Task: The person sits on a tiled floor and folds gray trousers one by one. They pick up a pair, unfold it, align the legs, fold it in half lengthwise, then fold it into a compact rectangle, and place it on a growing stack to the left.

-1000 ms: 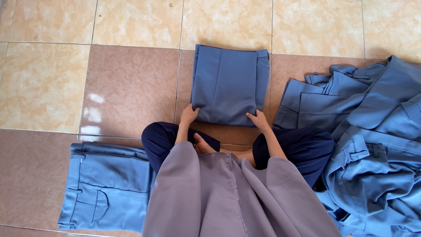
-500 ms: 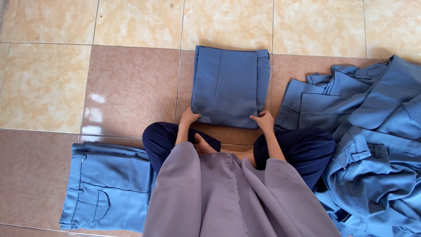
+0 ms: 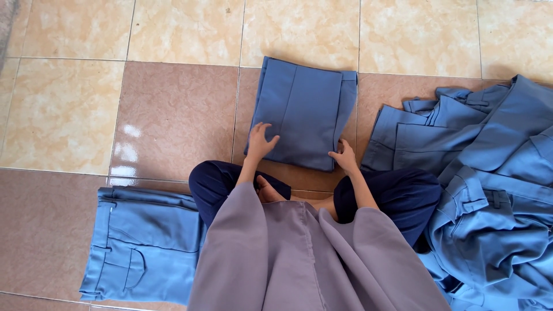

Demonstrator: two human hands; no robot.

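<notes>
We sit cross-legged on the tiled floor (image 3: 173, 115) of beige and reddish-brown squares, with a blue folded pair of cloth trousers (image 3: 304, 112) lying flat on the tiles straight ahead of our knees. Our left hand (image 3: 260, 141) rests on the near left corner of that folded bundle, fingers spread wide and flat against the fabric, gripping nothing. Our right hand (image 3: 344, 156) sits at the near right corner, fingers curled loosely at the edge of the cloth; we cannot tell whether it pinches the fabric or only touches it. To our left, just beside our leg, lies a lighter blue flat pair of trousers with a stitched back pocket (image 3: 144, 245). To our right sprawls a crumpled heap of blue garments (image 3: 489, 190), reaching from near the folded bundle down past our right knee.
</notes>
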